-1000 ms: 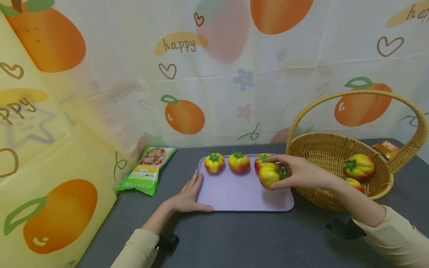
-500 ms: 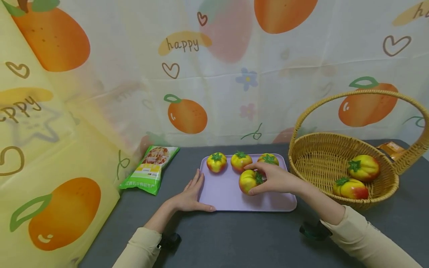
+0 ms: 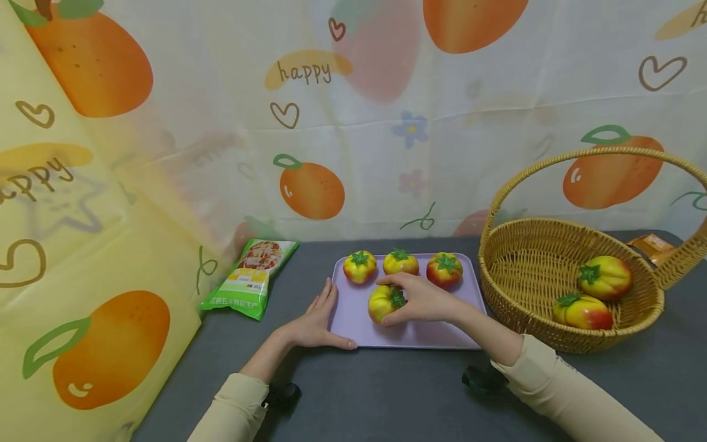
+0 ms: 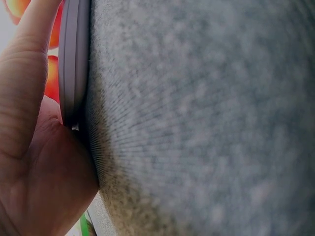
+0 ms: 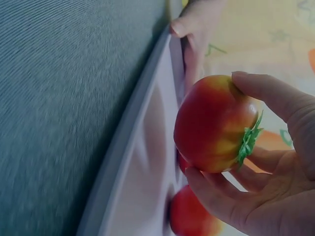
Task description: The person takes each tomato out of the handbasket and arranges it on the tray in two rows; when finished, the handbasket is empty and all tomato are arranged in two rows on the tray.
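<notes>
My right hand [image 3: 422,299] holds a yellow-and-red ribbed tomato [image 3: 382,305] with a green leafy top between thumb and fingers, over the left half of a lilac tray [image 3: 442,334]. In the right wrist view the tomato [image 5: 211,123] shows its red side, with the leafy top toward the palm. My left hand [image 3: 312,322] lies with straight fingers along the tray's left edge, its thumb at the front edge. Three similar tomatoes stand in a row at the tray's back: a left one [image 3: 359,267], a middle one [image 3: 401,262] and a right one [image 3: 444,270].
To the tray's right stands a wicker basket [image 3: 525,288] with a tall handle, two tomatoes [image 3: 604,277] inside. A brown packet [image 3: 653,248] lies behind it. At left is a green-and-white food bag [image 3: 251,279] on the grey table [image 3: 386,393]. A printed curtain [image 3: 221,153] hangs behind.
My right hand has carried the tomato leftward from beside the basket across the tray, lower over its left half. My left hand has kept its place at the tray edge.
</notes>
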Motion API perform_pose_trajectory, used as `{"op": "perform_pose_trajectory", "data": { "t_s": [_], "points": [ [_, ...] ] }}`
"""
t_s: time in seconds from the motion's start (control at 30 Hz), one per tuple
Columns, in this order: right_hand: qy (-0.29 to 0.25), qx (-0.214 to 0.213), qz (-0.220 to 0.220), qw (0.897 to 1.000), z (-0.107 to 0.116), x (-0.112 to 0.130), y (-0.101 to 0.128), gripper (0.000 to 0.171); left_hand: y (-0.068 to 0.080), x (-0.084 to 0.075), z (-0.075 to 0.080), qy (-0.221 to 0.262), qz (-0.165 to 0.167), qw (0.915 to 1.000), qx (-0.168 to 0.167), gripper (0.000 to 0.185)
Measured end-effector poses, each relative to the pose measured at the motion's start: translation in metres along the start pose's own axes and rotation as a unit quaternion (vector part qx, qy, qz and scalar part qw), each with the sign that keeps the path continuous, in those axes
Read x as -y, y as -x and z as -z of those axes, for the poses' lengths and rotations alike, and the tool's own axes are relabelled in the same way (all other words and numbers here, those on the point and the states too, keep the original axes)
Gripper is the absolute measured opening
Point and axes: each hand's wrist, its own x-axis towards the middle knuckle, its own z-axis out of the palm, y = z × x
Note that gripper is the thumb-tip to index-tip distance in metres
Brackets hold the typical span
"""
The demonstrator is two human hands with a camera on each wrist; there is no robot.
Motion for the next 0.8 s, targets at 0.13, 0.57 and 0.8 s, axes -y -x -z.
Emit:
{"op": "perform_pose_trajectory", "data": {
  "t_s": [0.13,0.57,0.8],
  "points": [
    [0.008,0.008,0.009,1.000,-0.008,0.004,-0.008,0.073,-0.002,0.002,0.000,0.003,0.001,1.0000,0.005,0.129],
    [0.028,0.015,0.026,0.999,-0.026,0.011,-0.027,0.071,-0.001,0.002,0.002,0.007,0.002,0.9999,0.011,0.132],
    [0.024,0.026,0.035,0.999,-0.033,0.015,-0.032,0.071,-0.002,0.003,0.001,0.010,-0.007,0.9998,0.014,0.130]
  ]
}}
